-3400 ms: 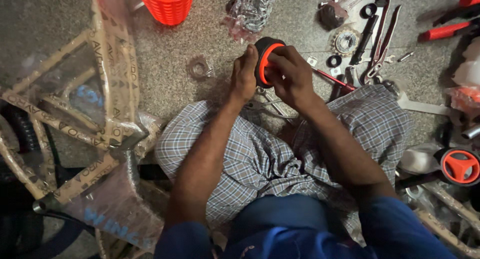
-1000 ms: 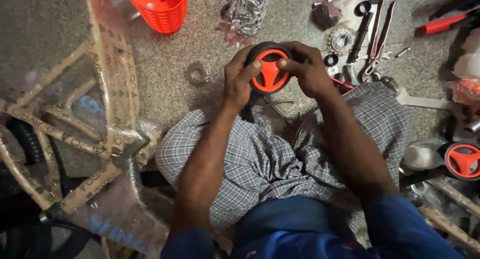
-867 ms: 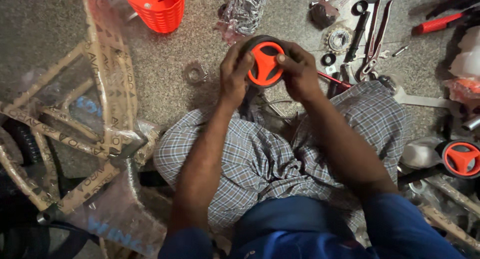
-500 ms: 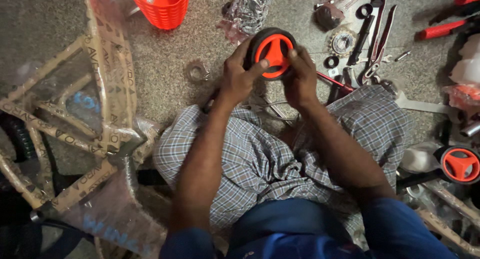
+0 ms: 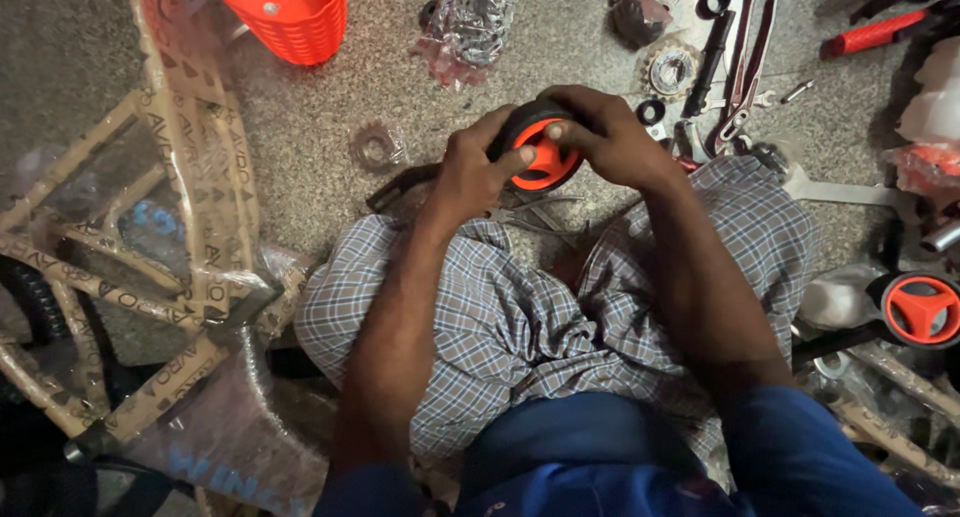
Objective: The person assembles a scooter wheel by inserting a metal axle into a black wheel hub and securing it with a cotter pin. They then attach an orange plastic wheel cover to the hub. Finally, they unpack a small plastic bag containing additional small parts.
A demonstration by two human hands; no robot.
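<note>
Left hand (image 5: 470, 172) and right hand (image 5: 610, 137) both closed round small black training wheel with orange hub (image 5: 540, 157), held above knees. Right fingertips (image 5: 556, 132) press hub. Advice: grip tyre evenly, keep hub face visible. Second orange-hubbed wheel (image 5: 920, 309) far right; orange basket (image 5: 290, 15) on floor.

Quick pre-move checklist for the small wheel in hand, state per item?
1. Left hand on small black-and-orange wheel: ok, thumb presses the orange hub.
2. Right hand grip on the wheel's top edge: ok.
3. Wheel off the floor, above the lap: ok.
4. Axle or bolt seated in the hub: cannot tell, fingers cover it.
5. Second wheel within reach at right: ok.
6. Tools lying on floor ahead, untouched: ok.
</note>
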